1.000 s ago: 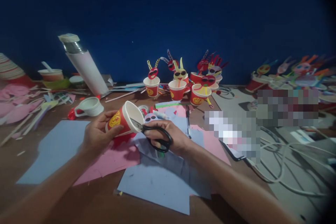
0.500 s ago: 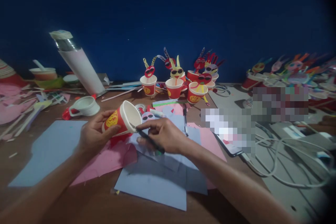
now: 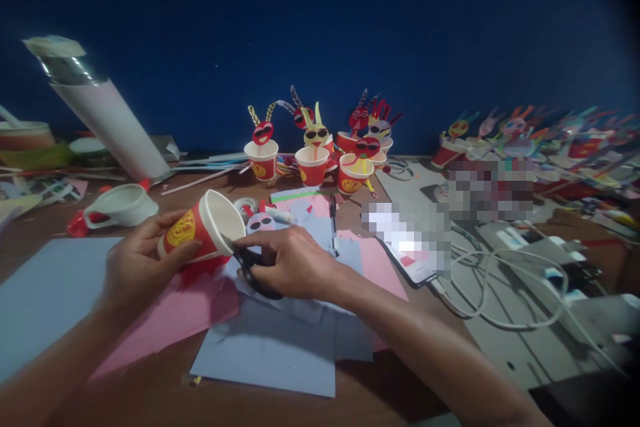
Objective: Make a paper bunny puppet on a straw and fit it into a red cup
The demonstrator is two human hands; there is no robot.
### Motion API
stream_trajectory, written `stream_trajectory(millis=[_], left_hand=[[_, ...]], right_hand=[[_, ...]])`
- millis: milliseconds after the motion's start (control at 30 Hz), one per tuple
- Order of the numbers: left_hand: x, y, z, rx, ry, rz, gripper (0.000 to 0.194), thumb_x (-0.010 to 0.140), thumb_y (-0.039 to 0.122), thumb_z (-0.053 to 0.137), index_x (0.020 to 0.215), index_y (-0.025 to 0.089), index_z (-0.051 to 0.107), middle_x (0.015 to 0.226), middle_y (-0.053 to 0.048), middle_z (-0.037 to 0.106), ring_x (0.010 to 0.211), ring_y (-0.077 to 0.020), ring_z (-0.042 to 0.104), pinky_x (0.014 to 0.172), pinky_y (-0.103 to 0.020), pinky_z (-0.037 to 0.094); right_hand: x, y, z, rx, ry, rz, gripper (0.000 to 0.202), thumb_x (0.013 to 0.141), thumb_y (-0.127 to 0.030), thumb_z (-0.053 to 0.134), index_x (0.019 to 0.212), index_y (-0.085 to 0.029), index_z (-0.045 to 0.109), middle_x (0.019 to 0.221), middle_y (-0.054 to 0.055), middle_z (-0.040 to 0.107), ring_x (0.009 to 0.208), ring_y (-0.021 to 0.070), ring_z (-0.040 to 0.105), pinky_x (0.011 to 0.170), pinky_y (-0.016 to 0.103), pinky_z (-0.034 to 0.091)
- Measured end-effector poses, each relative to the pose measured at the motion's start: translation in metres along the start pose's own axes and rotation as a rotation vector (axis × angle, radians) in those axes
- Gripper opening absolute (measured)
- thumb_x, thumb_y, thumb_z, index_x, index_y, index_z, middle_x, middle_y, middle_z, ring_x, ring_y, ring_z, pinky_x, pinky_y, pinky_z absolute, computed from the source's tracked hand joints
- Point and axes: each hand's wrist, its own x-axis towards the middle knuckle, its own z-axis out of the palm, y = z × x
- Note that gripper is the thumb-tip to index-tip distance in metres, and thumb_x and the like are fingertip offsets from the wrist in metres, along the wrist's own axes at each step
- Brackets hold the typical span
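Note:
A red and white paper cup (image 3: 200, 233) with a yellow emblem is tilted, its open mouth facing right. My left hand (image 3: 145, 257) is wrapped round its base and side. In my right hand (image 3: 300, 263) are black-handled scissors (image 3: 255, 273), their blades at the cup's rim and partly inside it. Under both hands lie pink paper (image 3: 170, 327) and pale blue sheets (image 3: 280, 347). A paper face with dark eyes (image 3: 260, 221) lies just behind the scissors.
Decorated cups (image 3: 313, 167) with paper faces stand at the back. A white mug (image 3: 123, 205) and a leaning bottle (image 3: 110, 120) are at the left. At the right are a phone (image 3: 410, 260), white cables (image 3: 480, 320) and more cups. A black pen (image 3: 334, 227) lies behind my right hand.
The view has shifted right, so most things appear farther left. The scissors have turned in my right hand, showing their handle loops more clearly. My left hand still holds the cup.

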Motion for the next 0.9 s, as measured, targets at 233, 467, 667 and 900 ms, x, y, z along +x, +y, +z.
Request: stream_trajectory(millis=[233, 467, 667, 900], left_hand=[[0.002, -0.002, -0.003, 0.192, 0.001, 0.063, 0.055, 0.066, 0.06, 0.062, 0.107, 0.023, 0.063, 0.088, 0.0, 0.07, 0.073, -0.022, 0.066, 0.068, -0.031, 0.054], [-0.001, 0.005, -0.001, -0.091, -0.007, -0.091, 0.061, 0.061, 0.053, 0.07, 0.111, 0.019, 0.06, 0.09, -0.002, 0.071, 0.069, -0.0191, 0.066, 0.055, -0.025, 0.057], [-0.001, 0.005, 0.002, -0.173, -0.005, -0.119, 0.06, 0.06, 0.05, 0.073, 0.11, 0.02, 0.059, 0.083, -0.001, 0.071, 0.068, -0.0192, 0.066, 0.05, -0.023, 0.056], [-0.003, 0.011, 0.002, -0.152, 0.063, -0.098, 0.063, 0.055, 0.048, 0.073, 0.11, 0.02, 0.058, 0.093, -0.002, 0.069, 0.079, -0.0233, 0.067, 0.065, -0.03, 0.058]], right_hand=[[-0.006, -0.008, 0.002, -0.46, -0.042, -0.082, 0.035, 0.075, -0.022, 0.053, 0.108, -0.023, 0.065, 0.072, 0.002, 0.068, 0.066, 0.0173, 0.059, 0.058, 0.026, 0.036], [0.007, 0.017, 0.011, 0.738, -0.106, 0.239, 0.045, 0.065, -0.039, 0.074, 0.104, -0.016, 0.067, 0.049, -0.007, 0.051, 0.043, 0.0073, 0.043, 0.042, 0.019, 0.033], [0.011, 0.018, 0.008, 0.903, -0.1, 0.252, 0.048, 0.053, -0.036, 0.083, 0.094, -0.016, 0.068, 0.05, -0.007, 0.053, 0.042, 0.0059, 0.044, 0.041, 0.018, 0.034], [0.012, 0.011, 0.001, 0.94, -0.151, 0.288, 0.047, 0.053, -0.035, 0.084, 0.093, -0.018, 0.066, 0.054, -0.007, 0.054, 0.042, 0.0055, 0.046, 0.039, 0.017, 0.034]])
